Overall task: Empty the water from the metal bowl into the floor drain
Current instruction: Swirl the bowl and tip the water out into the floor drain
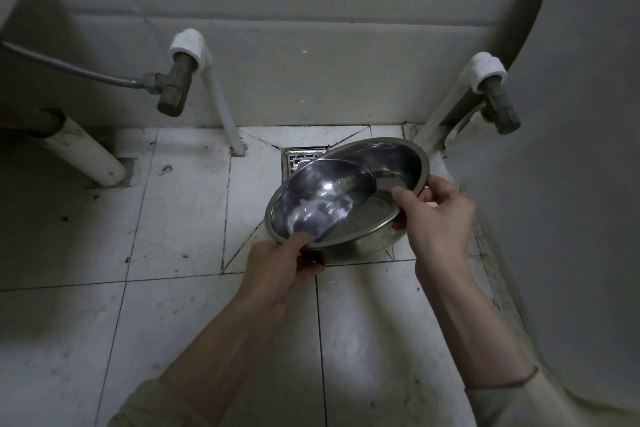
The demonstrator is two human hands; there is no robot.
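Observation:
I hold a shiny metal bowl (346, 191) above the tiled floor with both hands. My left hand (280, 263) grips its near-left rim, thumb over the edge. My right hand (436, 215) grips the right rim, thumb inside the bowl. The bowl is tilted, its left side lower, and water pools in the lower left part. Just beyond it, the square metal floor drain (301, 159) is set in the floor by the wall; the bowl hides the drain's right and near parts.
A white pipe (221, 107) with a brass valve (175, 83) and a braided hose descends the wall at left. A thick white pipe (86, 152) enters the floor further left. Another valve (498, 107) and a large white fixture (571, 184) crowd the right.

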